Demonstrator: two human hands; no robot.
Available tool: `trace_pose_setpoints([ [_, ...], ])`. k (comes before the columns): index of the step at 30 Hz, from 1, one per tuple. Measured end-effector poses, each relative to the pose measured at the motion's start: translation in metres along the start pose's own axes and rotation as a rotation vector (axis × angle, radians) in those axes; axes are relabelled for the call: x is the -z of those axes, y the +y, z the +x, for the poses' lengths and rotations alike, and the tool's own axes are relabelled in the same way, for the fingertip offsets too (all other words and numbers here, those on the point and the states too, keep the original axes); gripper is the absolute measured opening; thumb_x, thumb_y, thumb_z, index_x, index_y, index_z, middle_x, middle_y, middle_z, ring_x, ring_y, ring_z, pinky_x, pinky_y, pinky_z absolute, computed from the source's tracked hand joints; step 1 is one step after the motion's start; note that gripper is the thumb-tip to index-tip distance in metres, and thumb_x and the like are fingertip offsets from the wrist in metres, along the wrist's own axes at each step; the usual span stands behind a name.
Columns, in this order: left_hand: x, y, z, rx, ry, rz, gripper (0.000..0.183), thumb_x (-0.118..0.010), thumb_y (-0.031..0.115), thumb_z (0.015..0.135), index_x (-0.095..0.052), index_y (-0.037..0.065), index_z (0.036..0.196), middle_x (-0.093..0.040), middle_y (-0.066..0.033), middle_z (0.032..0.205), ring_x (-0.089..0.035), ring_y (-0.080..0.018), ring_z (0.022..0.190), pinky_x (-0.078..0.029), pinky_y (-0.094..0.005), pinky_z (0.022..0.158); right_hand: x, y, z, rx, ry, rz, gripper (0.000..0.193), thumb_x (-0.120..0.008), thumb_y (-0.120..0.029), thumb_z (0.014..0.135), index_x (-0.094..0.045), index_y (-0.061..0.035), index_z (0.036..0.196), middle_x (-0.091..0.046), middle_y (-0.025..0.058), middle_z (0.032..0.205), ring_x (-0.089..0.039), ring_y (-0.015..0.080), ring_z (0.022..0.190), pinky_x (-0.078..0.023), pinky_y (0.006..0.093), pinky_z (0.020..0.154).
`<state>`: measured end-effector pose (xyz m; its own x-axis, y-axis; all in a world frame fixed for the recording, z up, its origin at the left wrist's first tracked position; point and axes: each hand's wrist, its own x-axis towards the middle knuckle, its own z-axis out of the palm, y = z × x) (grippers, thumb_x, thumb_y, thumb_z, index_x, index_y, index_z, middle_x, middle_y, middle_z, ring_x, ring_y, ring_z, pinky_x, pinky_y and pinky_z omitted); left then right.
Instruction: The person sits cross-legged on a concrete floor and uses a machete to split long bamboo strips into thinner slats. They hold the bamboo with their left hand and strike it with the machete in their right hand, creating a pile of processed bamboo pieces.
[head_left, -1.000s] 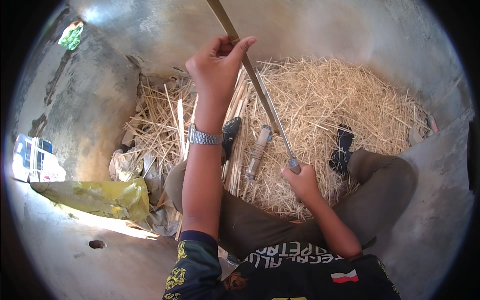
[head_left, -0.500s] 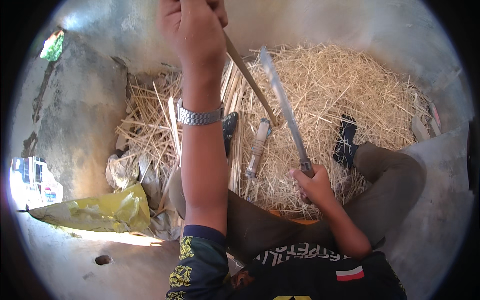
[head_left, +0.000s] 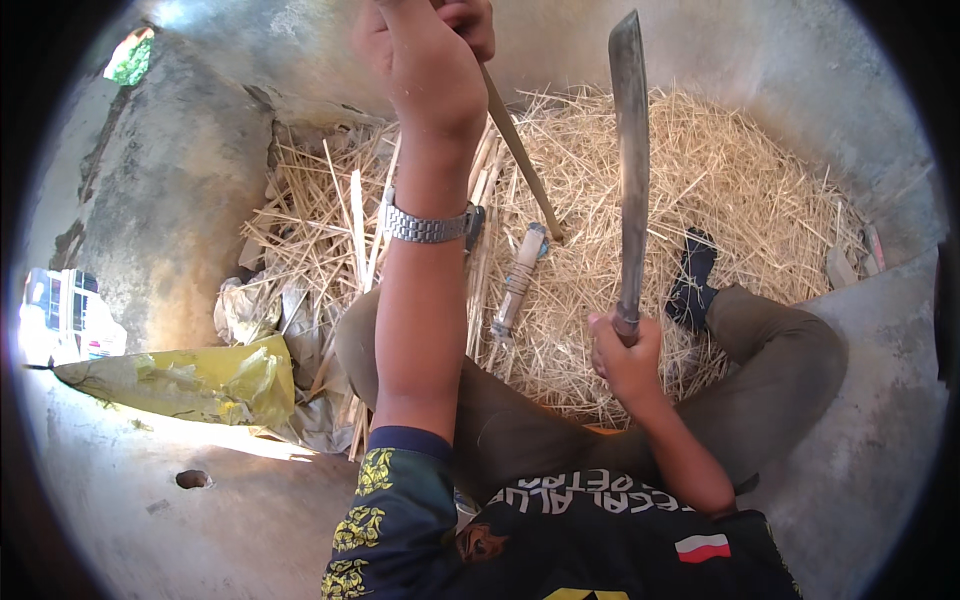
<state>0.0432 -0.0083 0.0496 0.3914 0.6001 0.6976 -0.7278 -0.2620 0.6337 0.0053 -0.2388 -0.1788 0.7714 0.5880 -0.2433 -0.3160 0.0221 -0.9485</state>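
My right hand (head_left: 628,368) is wrapped round the handle of a machete (head_left: 632,165). Its long, broad blade stands almost straight up over the shavings. High at the upper edge, my left hand (head_left: 438,62) is closed on a thin bamboo strip (head_left: 522,152). From my fist the strip slants down to the right, its lower end reaching the pile of shavings near a bound wooden piece (head_left: 520,280). Part of my left fingers and the strip's upper end lie beyond the picture's edge. Blade and strip are apart.
Pale shavings (head_left: 760,170) cover the floor ahead, around my dark-socked foot (head_left: 692,275). Loose split strips (head_left: 310,205) lie at the left beside a yellow plastic sheet (head_left: 200,385). Concrete walls (head_left: 190,190) enclose the space; my bent legs (head_left: 780,335) sit close by.
The machete has swung upright and to the right, blade raised. My left hand and the bamboo strip appear slightly further right, as the whole view has shifted a little.
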Motion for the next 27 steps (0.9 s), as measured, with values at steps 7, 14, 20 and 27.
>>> trace_pose_setpoints([
  [7,0.004,0.003,-0.001,-0.026,-0.049,0.078,0.07,-0.036,0.072,0.1,-0.051,0.005,0.089,-0.03,0.0049,0.061,-0.025,-0.006,0.047,-0.019,-0.0247,0.045,0.007,0.005,0.015,-0.168,-0.122,-0.295,0.027,-0.069,-0.015,0.085,-0.055,-0.0046,0.065,-0.052,-0.0012,0.057,-0.047,0.0086,0.051,-0.039,0.0324,0.05],
  [14,0.006,0.001,-0.004,-0.029,-0.028,0.055,0.072,-0.035,0.072,0.1,-0.053,0.004,0.091,-0.031,0.0056,0.061,-0.026,-0.0052,0.048,-0.019,-0.0244,0.045,-0.004,-0.001,-0.003,0.25,0.05,-0.182,0.027,-0.069,-0.016,0.087,-0.057,-0.0028,0.067,-0.052,-0.0008,0.057,-0.044,0.0079,0.054,-0.038,0.0327,0.051],
  [20,0.004,-0.004,-0.008,-0.023,-0.06,-0.039,0.072,-0.035,0.071,0.101,-0.055,0.003,0.094,-0.032,0.0054,0.065,-0.027,-0.0051,0.05,-0.02,-0.0235,0.045,-0.003,0.043,0.026,0.019,0.002,-0.498,0.029,-0.069,-0.021,0.082,-0.06,-0.001,0.064,-0.058,0.0075,0.057,-0.053,0.0166,0.052,-0.044,0.0378,0.054],
  [27,-0.007,0.0,-0.012,-0.093,0.04,0.041,0.057,-0.038,0.059,0.106,-0.055,0.006,0.098,-0.033,0.0043,0.067,-0.028,-0.0047,0.052,-0.021,-0.0219,0.046,0.013,0.043,0.035,-0.012,-0.096,-0.434,0.027,-0.069,-0.02,0.081,-0.059,-0.0025,0.064,-0.059,0.0056,0.058,-0.054,0.0171,0.051,-0.044,0.0371,0.054],
])
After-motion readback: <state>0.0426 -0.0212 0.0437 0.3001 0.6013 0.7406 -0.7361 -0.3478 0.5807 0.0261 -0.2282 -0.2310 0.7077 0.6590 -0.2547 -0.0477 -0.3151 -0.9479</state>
